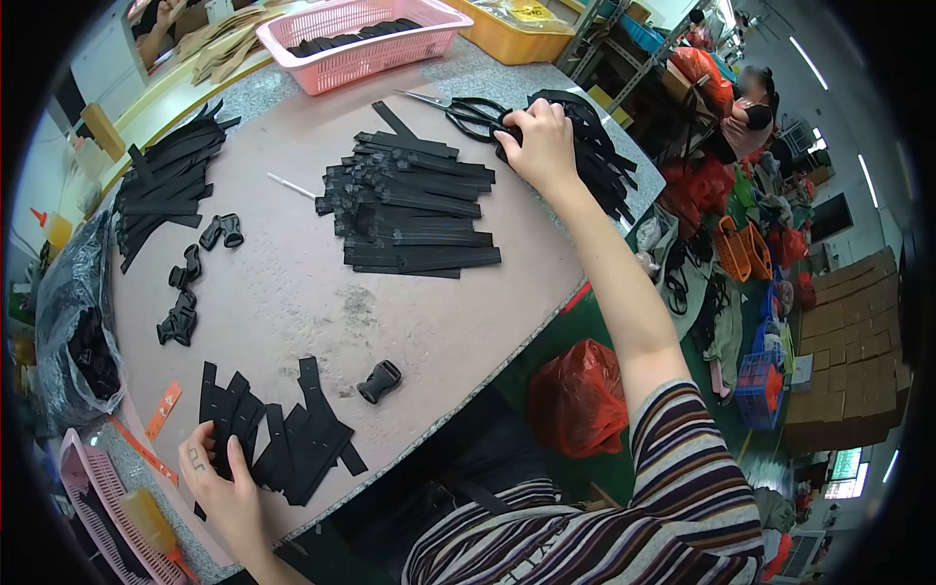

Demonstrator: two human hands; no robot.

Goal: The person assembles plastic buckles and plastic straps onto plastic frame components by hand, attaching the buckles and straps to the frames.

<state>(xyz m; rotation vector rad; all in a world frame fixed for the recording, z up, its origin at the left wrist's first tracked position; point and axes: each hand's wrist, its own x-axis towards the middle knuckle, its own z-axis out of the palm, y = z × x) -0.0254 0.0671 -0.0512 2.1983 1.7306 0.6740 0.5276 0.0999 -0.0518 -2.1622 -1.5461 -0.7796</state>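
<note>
At the lower left, my left hand (pixel 222 487) has its thumb and fingers closed around short black webbing strips (pixel 234 405). More cut strips (pixel 304 448) fan out beside it, and a black side-release buckle piece (pixel 379 381) lies to their right. My right hand (pixel 542 146) is at the far right of the table, fingers curled and pressed down. Its fingertips are right by the handles of black-handled scissors (pixel 472 117), over the end of a pile of black straps (pixel 595 146); what they grip is hidden. A large stack of black strips (pixel 414 210) sits left of that hand.
Several black buckles (pixel 177 320) lie in a row at left, near another strap bundle (pixel 174 171) and a plastic bag (pixel 83 322). A white pen-like stick (pixel 291 185) touches the middle stack. Behind stands a pink basket (pixel 366 63); a red bag (pixel 580 395) is below the table edge.
</note>
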